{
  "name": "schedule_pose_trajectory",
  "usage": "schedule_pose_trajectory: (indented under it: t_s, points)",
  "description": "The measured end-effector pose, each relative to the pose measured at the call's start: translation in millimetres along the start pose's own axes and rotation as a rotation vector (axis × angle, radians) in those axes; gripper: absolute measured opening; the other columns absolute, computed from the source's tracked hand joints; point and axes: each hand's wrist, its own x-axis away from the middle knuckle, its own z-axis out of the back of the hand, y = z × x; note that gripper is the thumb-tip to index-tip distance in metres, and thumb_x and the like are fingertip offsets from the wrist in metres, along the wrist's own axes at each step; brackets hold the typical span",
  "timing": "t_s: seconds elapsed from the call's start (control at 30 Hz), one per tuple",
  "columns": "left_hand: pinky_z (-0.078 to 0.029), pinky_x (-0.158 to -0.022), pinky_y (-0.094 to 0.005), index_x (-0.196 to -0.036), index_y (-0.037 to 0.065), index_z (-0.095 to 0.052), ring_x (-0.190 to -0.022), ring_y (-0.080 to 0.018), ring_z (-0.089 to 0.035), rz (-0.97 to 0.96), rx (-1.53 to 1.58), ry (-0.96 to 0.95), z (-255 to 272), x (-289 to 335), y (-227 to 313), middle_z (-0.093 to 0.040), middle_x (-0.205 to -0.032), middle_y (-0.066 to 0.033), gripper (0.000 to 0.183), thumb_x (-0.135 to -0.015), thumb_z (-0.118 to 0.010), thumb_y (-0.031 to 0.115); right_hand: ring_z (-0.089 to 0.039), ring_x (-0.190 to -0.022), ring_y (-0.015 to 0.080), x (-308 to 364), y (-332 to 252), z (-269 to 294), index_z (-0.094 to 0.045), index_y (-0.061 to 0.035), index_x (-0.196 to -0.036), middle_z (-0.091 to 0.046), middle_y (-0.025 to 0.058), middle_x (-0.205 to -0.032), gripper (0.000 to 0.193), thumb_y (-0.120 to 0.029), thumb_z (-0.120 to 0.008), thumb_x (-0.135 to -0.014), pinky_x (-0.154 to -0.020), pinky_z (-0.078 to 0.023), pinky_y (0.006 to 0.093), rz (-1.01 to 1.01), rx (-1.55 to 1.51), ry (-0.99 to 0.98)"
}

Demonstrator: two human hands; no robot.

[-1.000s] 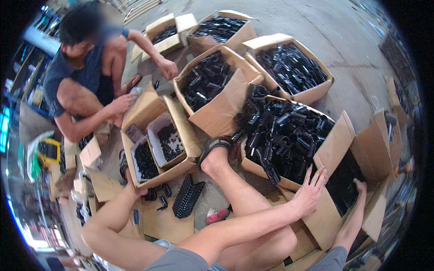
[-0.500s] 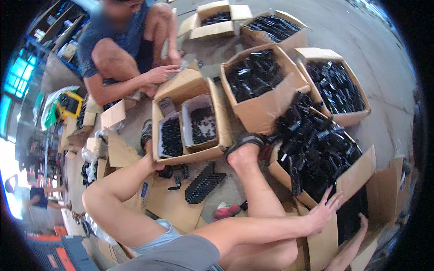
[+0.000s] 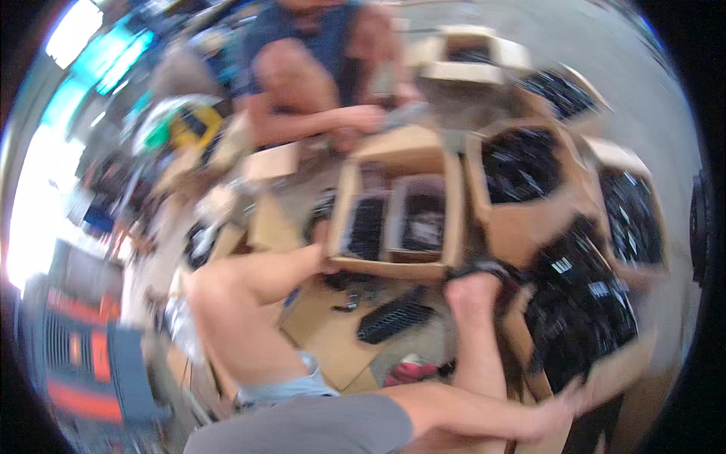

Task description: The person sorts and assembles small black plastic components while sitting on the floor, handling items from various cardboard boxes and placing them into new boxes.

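— Where are your hands right now?

— My left hand (image 3: 325,256) is up against the near left corner of the open brown cardboard box (image 3: 442,227), the one with two inner trays of small black plastic parts. A second ago it was lower, by the loose black pieces on the floor; it has come up to the box edge since then.

— Gripping anything?

— I cannot tell. The view is smeared from my head swinging left, and the fingers blur into the box wall. It touches the cardboard, or very nearly.

— And the other one?

— My right hand (image 3: 569,399) lies with fingers spread and nothing in it, at the near edge of the large cardboard carton heaped with black parts (image 3: 582,318), much where it was before. It looks like a prop, not a grasp.

— What's between them?

— My sandalled foot (image 3: 473,291), planted just beside the trayed box's near right corner, and a long black ridged strip (image 3: 393,321) on the flat cardboard sheet (image 3: 325,340) near it, untouched.

— So what does the shift amount to?

— As I judge it, my left hand has left the floor pieces and the trayed box is now its concern. A co-worker's hand (image 3: 364,119) works at that box's far edge, apart from mine.
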Motion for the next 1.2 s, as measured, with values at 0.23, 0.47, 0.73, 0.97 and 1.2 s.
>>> schedule_pose_trajectory:
  t_s: [0.23,0.47,0.73,0.97,1.2]
  points:
    - [-0.012,-0.118,-0.0696,-0.148,-0.006,-0.040,-0.152,-0.0446,-0.015,-0.124,-0.062,-0.431,129,-9,-31,-0.020,-0.162,-0.0297,0.097,-0.080,-0.073,0.054,-0.048,-0.137,0.0276,97,23,67,-0.049,0.0034,-0.144,-0.052,0.0173,-0.148,0.086,-0.051,-0.076,-0.083,-0.114,-0.037,0.0392,-0.240,-0.105,0.173]
    - [-0.011,-0.117,-0.0705,-0.146,-0.006,-0.044,-0.151,-0.0470,-0.015,-0.228,-0.053,-0.387,114,-2,-2,-0.022,-0.160,-0.0317,0.097,-0.079,-0.073,0.057,-0.042,-0.142,0.0291,83,70,68,-0.047,0.0054,-0.145,-0.046,0.0197,-0.152,0.091,-0.058,-0.072,-0.084,-0.116,-0.033,0.0389,-0.426,-0.180,0.270]
    - [-0.009,-0.117,-0.0700,-0.146,-0.005,-0.044,-0.151,-0.0474,-0.015,-0.212,-0.092,-0.379,117,7,-20,-0.022,-0.160,-0.0314,0.095,-0.080,-0.071,0.058,-0.025,-0.152,0.0291,60,50,45,-0.040,0.0073,-0.148,-0.032,0.0227,-0.160,0.099,-0.072,-0.054,-0.090,-0.123,-0.022,0.0391,-0.551,0.166,0.374]
    - [-0.007,-0.118,-0.0698,-0.146,-0.006,-0.044,-0.151,-0.0476,-0.014,-0.203,-0.114,-0.386,129,1,-16,-0.022,-0.160,-0.0318,0.095,-0.080,-0.072,0.056,-0.036,-0.147,0.0298,66,54,43,-0.044,0.0072,-0.146,-0.042,0.0225,-0.154,0.091,-0.059,-0.067,-0.087,-0.119,-0.029,0.0388,-0.466,-0.001,0.501]
    - [-0.006,-0.119,-0.0690,-0.146,-0.006,-0.044,-0.152,-0.0465,-0.014,-0.202,-0.066,-0.375,120,2,-15,-0.021,-0.160,-0.0310,0.096,-0.079,-0.073,0.056,-0.053,-0.133,0.0269,67,74,50,-0.052,0.0050,-0.142,-0.056,0.0177,-0.144,0.080,-0.047,-0.075,-0.086,-0.111,-0.039,0.0385,-0.465,-0.052,0.486]
